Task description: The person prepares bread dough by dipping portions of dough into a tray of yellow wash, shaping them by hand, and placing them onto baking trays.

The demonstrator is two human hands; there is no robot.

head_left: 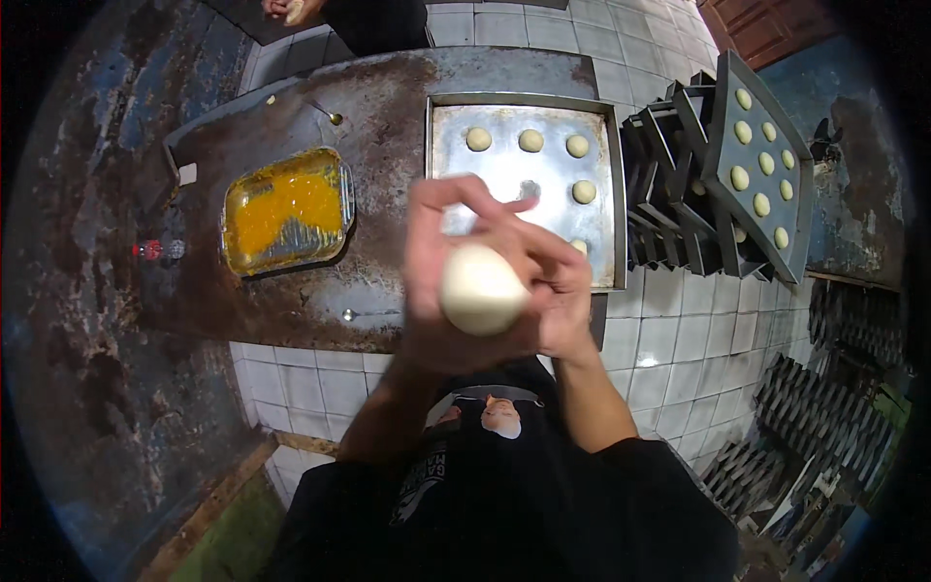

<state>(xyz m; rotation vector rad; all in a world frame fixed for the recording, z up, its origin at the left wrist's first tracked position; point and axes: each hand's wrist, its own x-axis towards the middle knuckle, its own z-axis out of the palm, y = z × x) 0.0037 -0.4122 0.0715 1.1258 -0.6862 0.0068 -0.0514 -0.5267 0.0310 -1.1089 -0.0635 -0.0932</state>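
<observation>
One dough ball [482, 289] sits in the hands, in front of the tray: the left hand's [427, 276] blurred fingers wrap it, while the right hand [562, 301] bends alongside, its grip impossible to tell. Behind them, the metal tray [504, 170] shows five pale balls [530, 141]; the hands hide its near left part. Leftward, a glass dish [350, 199] holds yellow liquid [281, 204], near two spoons [336, 118]. Rightward, stacked trays [742, 204] carry more balls [766, 163].

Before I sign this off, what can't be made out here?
In the head view:
Bare left hand: finger outlines, blurred.
Pale round dough ball: how it's held, lost to blur.
Shallow silver metal tray: lower-left corner, hidden by the left hand.
Black-clothed person: mostly cut off by the top edge.
</observation>
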